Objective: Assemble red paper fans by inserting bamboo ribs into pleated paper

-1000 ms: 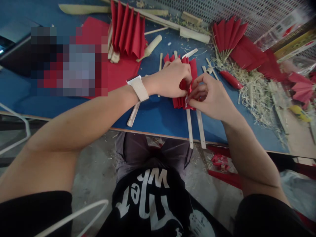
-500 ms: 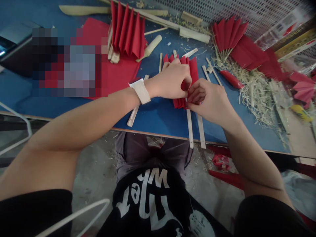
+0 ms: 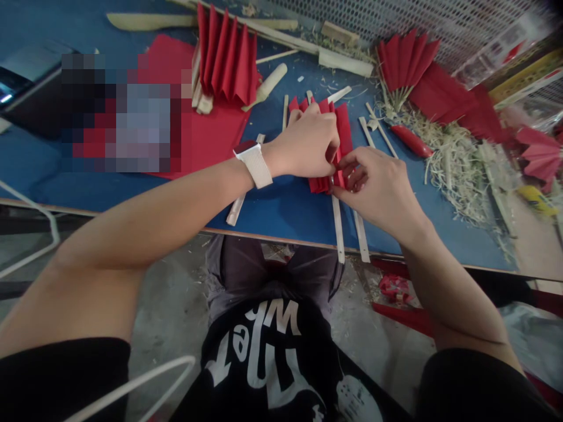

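Observation:
A pleated red paper (image 3: pixel 345 126) lies on the blue table in front of me, its folds bunched together. My left hand (image 3: pixel 310 140), with a pale-banded watch at the wrist, reaches over the folds and is closed on them. Beside it, my right hand (image 3: pixel 376 179) pinches at the paper's near right edge, close to the top of a bamboo strip (image 3: pixel 338 228). That strip runs out from under the paper past the table edge. Another bamboo strip (image 3: pixel 362 237) sticks out below my right hand. The fingertips partly hide what they grip.
Left of my hands stands another pleated red paper (image 3: pixel 226 58), near red sheets (image 3: pixel 215 138). A bamboo slat (image 3: pixel 237 205) lies nearby. At right are a red fan (image 3: pixel 407 61), a red-handled tool (image 3: pixel 411 140) and wood shavings (image 3: pixel 461 170). A perforated panel (image 3: pixel 373 20) borders the back.
My right hand has shifted slightly right and down, fingers still at the paper's edge. The lower end of the right-hand strip has swung a little to the right. My left hand stays nearly in place.

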Demonstrator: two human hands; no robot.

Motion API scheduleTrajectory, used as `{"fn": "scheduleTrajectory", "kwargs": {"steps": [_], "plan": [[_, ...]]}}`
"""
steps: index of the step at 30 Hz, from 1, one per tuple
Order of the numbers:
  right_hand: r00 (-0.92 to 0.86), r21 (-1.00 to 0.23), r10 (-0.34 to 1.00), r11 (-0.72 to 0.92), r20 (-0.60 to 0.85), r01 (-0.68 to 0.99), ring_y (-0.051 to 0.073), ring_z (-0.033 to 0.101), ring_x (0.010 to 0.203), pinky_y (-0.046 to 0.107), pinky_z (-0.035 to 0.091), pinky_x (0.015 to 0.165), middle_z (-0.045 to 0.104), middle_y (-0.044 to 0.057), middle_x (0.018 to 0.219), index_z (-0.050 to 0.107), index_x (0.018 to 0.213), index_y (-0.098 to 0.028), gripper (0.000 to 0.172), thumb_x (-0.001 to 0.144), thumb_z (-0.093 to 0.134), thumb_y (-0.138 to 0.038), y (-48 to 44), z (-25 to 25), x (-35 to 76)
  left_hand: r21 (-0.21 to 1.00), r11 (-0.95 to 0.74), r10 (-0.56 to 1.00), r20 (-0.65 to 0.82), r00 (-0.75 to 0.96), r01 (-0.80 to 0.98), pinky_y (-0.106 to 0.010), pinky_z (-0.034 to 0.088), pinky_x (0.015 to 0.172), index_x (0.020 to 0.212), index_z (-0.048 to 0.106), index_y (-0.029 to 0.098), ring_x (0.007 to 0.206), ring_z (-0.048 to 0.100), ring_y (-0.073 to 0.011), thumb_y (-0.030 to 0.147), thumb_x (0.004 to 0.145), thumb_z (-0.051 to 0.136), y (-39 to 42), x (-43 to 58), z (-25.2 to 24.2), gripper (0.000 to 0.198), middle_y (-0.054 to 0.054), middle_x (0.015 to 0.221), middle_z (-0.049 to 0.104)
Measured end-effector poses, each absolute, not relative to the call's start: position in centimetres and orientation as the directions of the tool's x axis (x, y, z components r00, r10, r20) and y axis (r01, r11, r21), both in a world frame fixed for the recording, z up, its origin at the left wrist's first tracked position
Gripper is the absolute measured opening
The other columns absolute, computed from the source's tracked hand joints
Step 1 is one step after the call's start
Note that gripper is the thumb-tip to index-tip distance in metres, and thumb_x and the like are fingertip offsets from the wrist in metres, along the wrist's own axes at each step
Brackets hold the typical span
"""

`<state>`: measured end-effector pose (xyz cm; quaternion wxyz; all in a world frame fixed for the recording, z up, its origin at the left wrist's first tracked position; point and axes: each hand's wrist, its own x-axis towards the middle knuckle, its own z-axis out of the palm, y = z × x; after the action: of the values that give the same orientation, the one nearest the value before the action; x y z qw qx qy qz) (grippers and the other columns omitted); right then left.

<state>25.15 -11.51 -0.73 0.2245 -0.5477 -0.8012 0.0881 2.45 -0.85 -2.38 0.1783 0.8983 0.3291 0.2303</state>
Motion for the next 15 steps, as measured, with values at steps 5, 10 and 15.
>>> {"fn": "scheduleTrajectory", "kwargs": {"steps": [5, 10, 15], "plan": [[-0.311, -0.339, 0.913, 0.390, 0.265, 0.856, 0.037, 0.080, 0.092, 0.055, 0.066, 0.090, 0.078, 0.005, 0.095, 0.076, 0.105, -0.033, 0.030, 0.091, 0.101, -0.024, -11.8, -0.9, 25.0, 0.412, -0.681, 0.708, 0.159, 0.688, 0.605, -0.080, 0.056, 0.115, 0.072, 0.076, 0.024, 0.147, 0.070, -0.0623, 0.027, 0.080, 0.089, -1.8, 2.8, -0.1, 0.015, -0.019, 0.125, 0.086], [-0.312, -0.329, 0.913, 0.389, 0.261, 0.861, 0.035, 0.078, 0.088, 0.053, 0.064, 0.089, 0.079, 0.005, 0.098, 0.074, 0.106, -0.032, 0.032, 0.088, 0.097, -0.018, -12.1, -0.7, 25.1, 0.395, -0.669, 0.712, 0.096, 0.696, 0.630, -0.083, 0.056, 0.116, 0.076, 0.076, 0.024, 0.148, 0.067, -0.0633, 0.026, 0.078, 0.093, -2.1, 3.1, 1.0, 0.017, -0.021, 0.125, 0.084], [-0.302, -0.328, 0.916, 0.381, 0.266, 0.865, 0.031, 0.074, 0.082, 0.050, 0.062, 0.086, 0.078, 0.003, 0.097, 0.072, 0.106, -0.032, 0.034, 0.088, 0.097, -0.018, -12.3, -0.6, 25.3, 0.399, -0.715, 0.674, 0.176, 0.717, 0.574, -0.078, 0.060, 0.114, 0.083, 0.085, 0.025, 0.146, 0.068, -0.0614, 0.033, 0.077, 0.097, -0.8, 2.9, -0.7, 0.016, -0.019, 0.122, 0.085]]}}
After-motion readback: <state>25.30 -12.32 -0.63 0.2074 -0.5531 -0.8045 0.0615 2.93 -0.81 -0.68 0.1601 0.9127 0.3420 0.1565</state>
